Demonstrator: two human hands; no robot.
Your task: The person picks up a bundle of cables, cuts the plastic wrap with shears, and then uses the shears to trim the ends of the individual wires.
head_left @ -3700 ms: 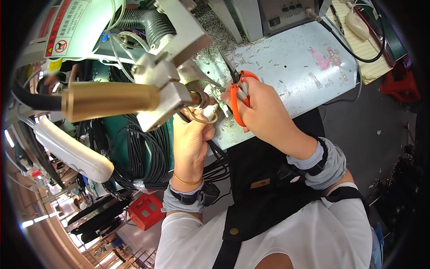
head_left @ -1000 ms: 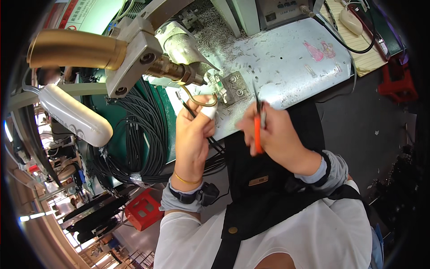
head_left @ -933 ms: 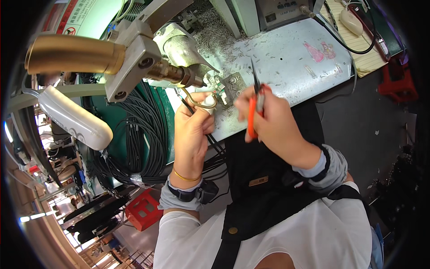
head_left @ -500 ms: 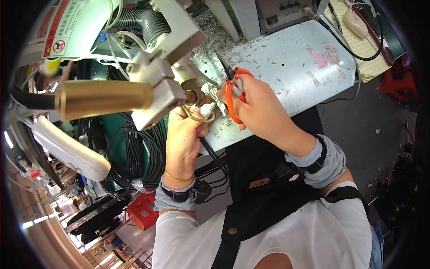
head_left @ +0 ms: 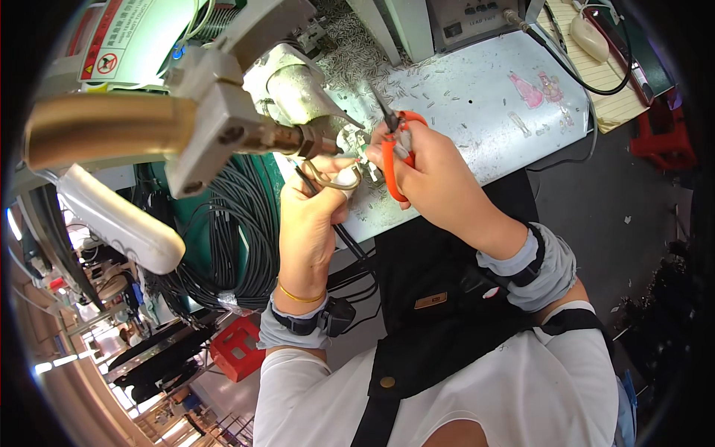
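My left hand (head_left: 313, 212) pinches a black cable (head_left: 303, 177) below the soldering machine's tip; a rounded white end piece (head_left: 347, 176) shows at the fingertips. My right hand (head_left: 439, 167) is closed around orange-handled snips (head_left: 390, 164), their dark pointed blades directed away from me. Its thumb and forefinger meet beside a small green and white part (head_left: 365, 160), close to my left fingertips. I cannot tell whether they grip that part. Just above my left hand sits the soldering iron (head_left: 313, 141), with a brass-coloured handle (head_left: 112, 130) in a metal clamp. A curved tube (head_left: 320, 179) hangs from it.
Many small metal bits (head_left: 357, 56) litter the pale worktop (head_left: 484, 123). Coiled black cables (head_left: 238, 223) lie at left near a white lamp-like arm (head_left: 119, 220). A grey control box (head_left: 477, 22) stands at the back, and red stools (head_left: 238, 349) stand low on both sides.
The soldering iron and its clamp have shifted left and up, away from my fingers, uncovering more of my left hand. Both hands stay nearly in place; the snips have tilted slightly.
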